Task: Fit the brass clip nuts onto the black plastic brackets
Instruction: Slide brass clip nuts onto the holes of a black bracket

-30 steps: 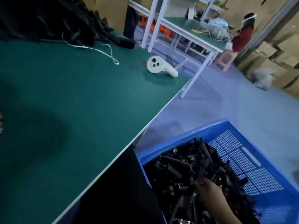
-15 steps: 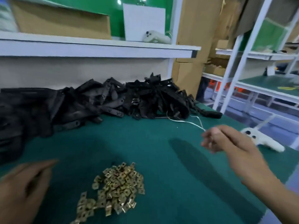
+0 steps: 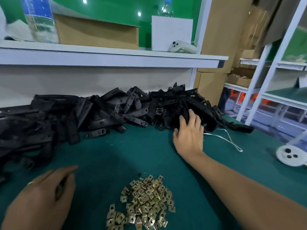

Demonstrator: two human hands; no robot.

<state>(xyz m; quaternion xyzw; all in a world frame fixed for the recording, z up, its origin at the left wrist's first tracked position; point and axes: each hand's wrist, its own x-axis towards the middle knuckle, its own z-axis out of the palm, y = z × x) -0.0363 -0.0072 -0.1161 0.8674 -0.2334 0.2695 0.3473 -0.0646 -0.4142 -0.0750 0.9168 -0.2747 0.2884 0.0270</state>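
No readable brand or writing anywhere; the water bottle (image 3: 40,20) on the shelf (image 3: 116,58) has a blue label, text too blurred to read. Black plastic brackets (image 3: 103,113) lie in a long heap along the back of the green bench mat (image 3: 126,150), running left to right, single pieces pointing every which way. Brass clip nuts (image 3: 144,203) sit in a loose pile near the front edge, between the two arms. Right hand (image 3: 189,135) reaches to the heap's right end, fingers spread and laid on the brackets, thumb out to the left; no clear grip seen. Left hand (image 3: 43,200) low at front left, fingers loosely curled; can't tell if it holds anything. White controller (image 3: 289,155) at the mat's right edge, white cord (image 3: 227,140) beside the right hand.
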